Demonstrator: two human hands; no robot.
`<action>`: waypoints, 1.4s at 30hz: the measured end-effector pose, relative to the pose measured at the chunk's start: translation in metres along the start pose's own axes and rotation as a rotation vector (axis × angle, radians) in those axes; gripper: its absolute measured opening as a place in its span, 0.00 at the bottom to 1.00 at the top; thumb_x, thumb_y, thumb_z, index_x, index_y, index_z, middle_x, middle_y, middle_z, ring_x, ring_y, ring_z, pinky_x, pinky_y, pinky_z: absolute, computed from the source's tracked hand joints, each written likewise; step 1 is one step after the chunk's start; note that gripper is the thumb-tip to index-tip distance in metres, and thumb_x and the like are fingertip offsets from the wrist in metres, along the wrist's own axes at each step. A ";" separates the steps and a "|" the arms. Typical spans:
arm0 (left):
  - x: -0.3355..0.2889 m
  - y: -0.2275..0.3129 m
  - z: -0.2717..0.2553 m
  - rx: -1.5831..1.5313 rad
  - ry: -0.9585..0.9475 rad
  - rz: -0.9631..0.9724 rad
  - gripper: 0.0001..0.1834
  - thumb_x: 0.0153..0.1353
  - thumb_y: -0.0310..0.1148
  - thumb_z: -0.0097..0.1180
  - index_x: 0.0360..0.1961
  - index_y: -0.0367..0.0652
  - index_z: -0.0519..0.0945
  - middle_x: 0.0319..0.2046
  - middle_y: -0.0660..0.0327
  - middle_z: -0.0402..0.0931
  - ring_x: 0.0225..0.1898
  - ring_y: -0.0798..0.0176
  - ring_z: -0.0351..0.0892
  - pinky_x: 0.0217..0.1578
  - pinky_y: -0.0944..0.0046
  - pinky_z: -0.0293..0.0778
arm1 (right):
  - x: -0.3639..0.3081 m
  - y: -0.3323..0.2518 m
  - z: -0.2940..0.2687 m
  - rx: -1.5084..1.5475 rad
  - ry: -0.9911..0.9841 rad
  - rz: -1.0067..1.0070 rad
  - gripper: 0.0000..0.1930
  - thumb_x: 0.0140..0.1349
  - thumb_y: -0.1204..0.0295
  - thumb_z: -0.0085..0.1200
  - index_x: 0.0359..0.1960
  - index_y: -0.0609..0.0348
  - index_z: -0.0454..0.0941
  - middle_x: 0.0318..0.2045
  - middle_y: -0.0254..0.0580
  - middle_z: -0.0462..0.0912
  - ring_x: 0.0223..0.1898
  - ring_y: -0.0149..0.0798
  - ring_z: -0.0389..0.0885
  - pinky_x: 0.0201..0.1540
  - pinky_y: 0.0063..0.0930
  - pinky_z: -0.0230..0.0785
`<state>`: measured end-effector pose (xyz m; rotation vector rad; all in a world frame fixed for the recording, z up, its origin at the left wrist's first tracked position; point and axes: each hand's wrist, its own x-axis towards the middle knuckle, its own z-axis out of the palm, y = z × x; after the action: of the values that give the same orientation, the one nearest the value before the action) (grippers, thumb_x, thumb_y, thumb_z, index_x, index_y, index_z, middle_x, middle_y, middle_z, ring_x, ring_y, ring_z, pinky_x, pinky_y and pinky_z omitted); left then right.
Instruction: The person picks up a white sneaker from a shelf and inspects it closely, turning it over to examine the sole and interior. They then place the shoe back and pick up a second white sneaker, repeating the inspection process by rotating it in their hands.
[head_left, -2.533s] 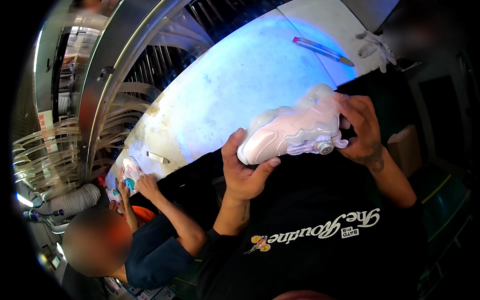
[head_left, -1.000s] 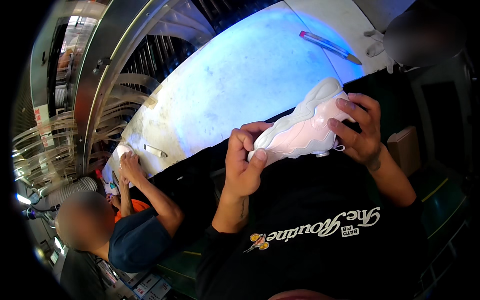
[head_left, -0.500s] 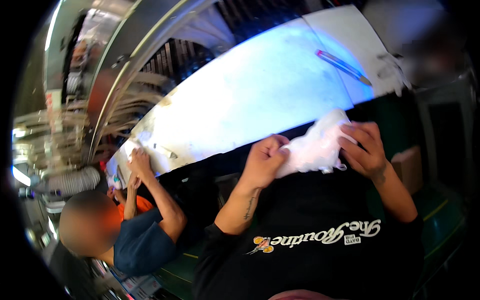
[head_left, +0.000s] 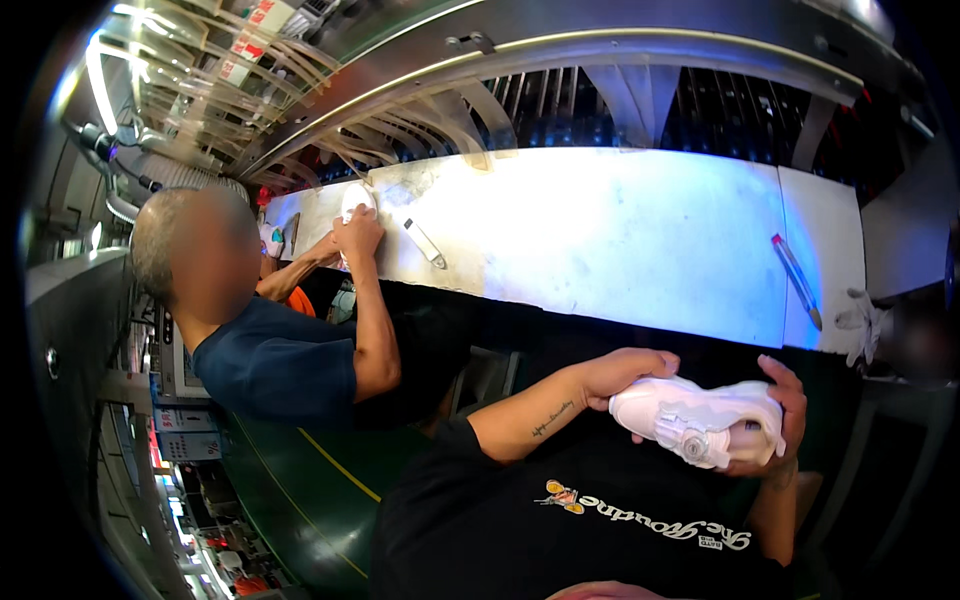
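Note:
A pale pinkish-white sneaker point(head_left: 665, 410) with a round dial on its side is held low in front of my chest, off the near edge of the table. Around its toe end, my left hand point(head_left: 625, 376) is closed, fingers partly behind the shoe. My right hand point(head_left: 790, 410) grips the heel end near the ankle opening, with its fingers wrapped round the back. The sneaker's side and opening face up toward me; its sole is hidden.
On the long white table point(head_left: 560, 260) lie a slim blue pen-like tool point(head_left: 797, 282), a white glove point(head_left: 858, 325) and a flat white-handled tool point(head_left: 424, 243). At left, a co-worker's hand point(head_left: 358, 236) holds a white shoe point(head_left: 358, 198). Clear strips point(head_left: 490, 115) hang behind.
The view has swung left. The blurred white thing between my hands now shows plainly as a sneaker, turned side up and lower down, away from the table's edge.

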<state>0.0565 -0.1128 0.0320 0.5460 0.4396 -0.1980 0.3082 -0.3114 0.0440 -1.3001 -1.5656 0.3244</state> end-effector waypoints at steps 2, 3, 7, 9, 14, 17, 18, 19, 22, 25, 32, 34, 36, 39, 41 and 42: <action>0.002 -0.013 -0.013 -0.095 -0.065 -0.002 0.27 0.80 0.58 0.41 0.49 0.41 0.73 0.44 0.49 0.81 0.45 0.46 0.89 0.29 0.37 0.90 | 0.005 -0.004 0.005 0.147 -0.005 0.054 0.56 0.37 0.36 0.83 0.56 0.66 0.68 0.58 0.64 0.77 0.57 0.58 0.81 0.60 0.49 0.76; -0.001 -0.013 -0.011 -0.157 -0.067 0.040 0.29 0.80 0.59 0.40 0.51 0.41 0.73 0.46 0.48 0.81 0.45 0.46 0.89 0.29 0.37 0.90 | 0.002 -0.005 0.008 0.255 -0.006 0.132 0.57 0.35 0.37 0.85 0.57 0.66 0.69 0.56 0.61 0.77 0.54 0.55 0.81 0.58 0.47 0.76; -0.019 -0.005 -0.023 -0.191 -0.108 0.258 0.35 0.78 0.65 0.37 0.64 0.43 0.71 0.57 0.47 0.79 0.51 0.46 0.87 0.31 0.41 0.91 | 0.010 -0.001 0.008 0.236 -0.049 0.179 0.56 0.34 0.46 0.88 0.59 0.69 0.69 0.54 0.54 0.76 0.52 0.50 0.79 0.56 0.43 0.75; -0.024 0.000 -0.035 -0.131 -0.125 0.375 0.36 0.79 0.65 0.37 0.67 0.44 0.71 0.59 0.47 0.79 0.53 0.46 0.87 0.32 0.43 0.90 | 0.006 -0.004 0.015 0.272 -0.075 0.270 0.55 0.34 0.51 0.90 0.60 0.69 0.71 0.53 0.53 0.76 0.53 0.48 0.79 0.56 0.41 0.75; -0.031 0.019 -0.028 0.132 0.187 0.590 0.32 0.83 0.55 0.39 0.66 0.36 0.75 0.60 0.53 0.81 0.62 0.55 0.80 0.68 0.54 0.70 | 0.012 -0.016 0.030 0.281 -0.101 0.390 0.45 0.42 0.66 0.85 0.62 0.67 0.74 0.57 0.48 0.78 0.55 0.42 0.80 0.59 0.38 0.75; -0.046 0.045 -0.024 0.945 0.664 0.554 0.22 0.80 0.45 0.51 0.58 0.35 0.80 0.53 0.50 0.85 0.58 0.54 0.82 0.63 0.56 0.72 | 0.010 -0.013 0.017 -0.031 -0.195 0.486 0.44 0.48 0.65 0.79 0.66 0.68 0.71 0.61 0.49 0.78 0.60 0.43 0.80 0.64 0.40 0.74; -0.041 0.051 -0.031 1.110 0.794 0.677 0.22 0.76 0.44 0.57 0.58 0.35 0.80 0.54 0.48 0.84 0.59 0.50 0.81 0.63 0.54 0.72 | -0.002 -0.002 0.011 0.117 -0.117 0.519 0.44 0.50 0.64 0.77 0.68 0.68 0.70 0.62 0.50 0.78 0.61 0.44 0.80 0.65 0.40 0.73; -0.034 0.056 -0.043 1.269 0.936 0.817 0.23 0.72 0.42 0.62 0.58 0.36 0.80 0.55 0.45 0.82 0.59 0.46 0.80 0.63 0.52 0.72 | -0.015 0.010 0.005 0.235 -0.037 0.534 0.44 0.53 0.62 0.75 0.69 0.68 0.68 0.63 0.51 0.78 0.63 0.44 0.80 0.67 0.41 0.73; -0.022 0.065 -0.088 1.770 1.272 0.919 0.26 0.63 0.44 0.70 0.54 0.35 0.81 0.59 0.42 0.77 0.64 0.36 0.73 0.64 0.41 0.69 | -0.048 0.045 -0.024 0.251 0.136 0.468 0.47 0.56 0.57 0.73 0.73 0.69 0.66 0.64 0.49 0.78 0.65 0.44 0.79 0.68 0.41 0.71; -0.010 0.058 -0.086 1.891 1.362 0.808 0.31 0.60 0.47 0.71 0.56 0.36 0.80 0.63 0.40 0.72 0.68 0.33 0.67 0.68 0.35 0.62 | -0.070 0.053 -0.048 0.234 0.329 0.484 0.45 0.57 0.53 0.72 0.70 0.67 0.68 0.63 0.45 0.79 0.62 0.42 0.80 0.66 0.39 0.72; -0.013 0.047 -0.099 1.914 1.341 0.871 0.30 0.59 0.47 0.70 0.56 0.36 0.79 0.62 0.38 0.72 0.68 0.31 0.67 0.68 0.35 0.62 | -0.034 0.010 -0.154 0.219 0.827 0.268 0.34 0.64 0.68 0.61 0.71 0.64 0.67 0.63 0.48 0.76 0.63 0.42 0.76 0.69 0.42 0.69; -0.004 0.048 -0.098 1.922 1.324 0.870 0.30 0.59 0.46 0.70 0.56 0.37 0.79 0.63 0.38 0.72 0.68 0.31 0.67 0.68 0.35 0.61 | -0.016 0.002 -0.196 0.020 1.059 -0.052 0.31 0.74 0.68 0.56 0.74 0.62 0.62 0.64 0.43 0.76 0.63 0.42 0.77 0.64 0.43 0.73; 0.000 0.048 -0.093 1.910 1.317 0.858 0.30 0.59 0.46 0.69 0.56 0.37 0.79 0.63 0.39 0.72 0.68 0.32 0.67 0.68 0.35 0.61 | 0.012 -0.033 -0.242 -0.033 1.122 -0.100 0.24 0.77 0.63 0.54 0.70 0.56 0.67 0.58 0.42 0.78 0.52 0.38 0.79 0.49 0.37 0.75; -0.016 0.051 -0.094 1.925 1.385 0.862 0.29 0.58 0.45 0.69 0.56 0.37 0.79 0.62 0.40 0.73 0.67 0.33 0.67 0.68 0.35 0.61 | 0.058 -0.023 -0.306 -0.076 1.354 -0.187 0.23 0.74 0.64 0.61 0.66 0.57 0.72 0.52 0.38 0.83 0.47 0.30 0.80 0.44 0.27 0.74; -0.014 0.052 -0.091 1.912 1.378 0.854 0.29 0.58 0.44 0.69 0.55 0.37 0.79 0.62 0.40 0.73 0.67 0.34 0.67 0.68 0.35 0.62 | 0.091 -0.030 -0.339 -0.190 1.491 -0.152 0.32 0.72 0.60 0.66 0.72 0.58 0.69 0.59 0.37 0.82 0.47 0.27 0.80 0.44 0.25 0.72; -0.012 0.052 -0.091 1.912 1.376 0.870 0.29 0.57 0.44 0.70 0.55 0.37 0.79 0.61 0.40 0.73 0.66 0.34 0.68 0.67 0.36 0.62 | 0.093 -0.023 -0.365 -0.260 1.458 -0.155 0.32 0.71 0.59 0.66 0.71 0.60 0.70 0.59 0.38 0.83 0.50 0.29 0.80 0.48 0.27 0.73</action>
<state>0.0292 -0.0192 -0.0089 2.7376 1.2297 0.8118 0.6034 -0.3805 0.2682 -1.0948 -0.4184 -0.8134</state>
